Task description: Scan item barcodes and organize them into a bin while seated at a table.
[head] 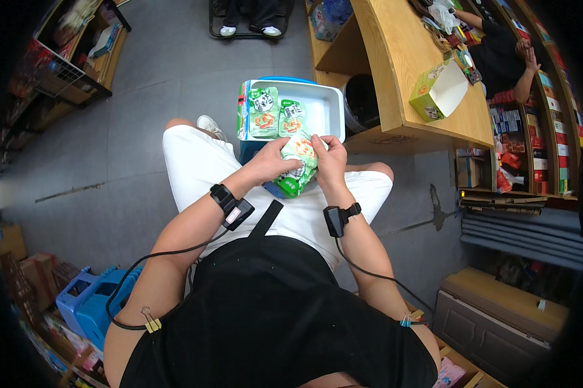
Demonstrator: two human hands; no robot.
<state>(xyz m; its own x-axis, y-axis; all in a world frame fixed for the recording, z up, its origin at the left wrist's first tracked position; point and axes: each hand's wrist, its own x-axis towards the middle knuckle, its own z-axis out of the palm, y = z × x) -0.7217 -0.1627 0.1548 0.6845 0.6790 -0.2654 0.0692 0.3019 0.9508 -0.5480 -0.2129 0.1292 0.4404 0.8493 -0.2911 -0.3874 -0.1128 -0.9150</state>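
My left hand point(272, 164) and my right hand point(331, 157) both grip a green snack pouch point(296, 167) over my lap, at the near edge of a white plastic tray point(339, 111). Inside the tray, on its left side, lie a larger green pouch point(263, 114) and a smaller one point(291, 119), side by side with their printed faces up. A flat green pack point(243, 114) shows along the tray's left wall. Part of something blue shows beneath the tray. Black straps with small boxes and cables are on both my wrists.
An open green and white carton point(437, 94) sits on the wooden counter point(398, 58) at the right. A dark bin point(362, 104) stands under it. Another person point(502, 58) is behind the counter; someone's shoes point(250, 32) show at the top. Blue plastic stools point(97, 300) are at the lower left.
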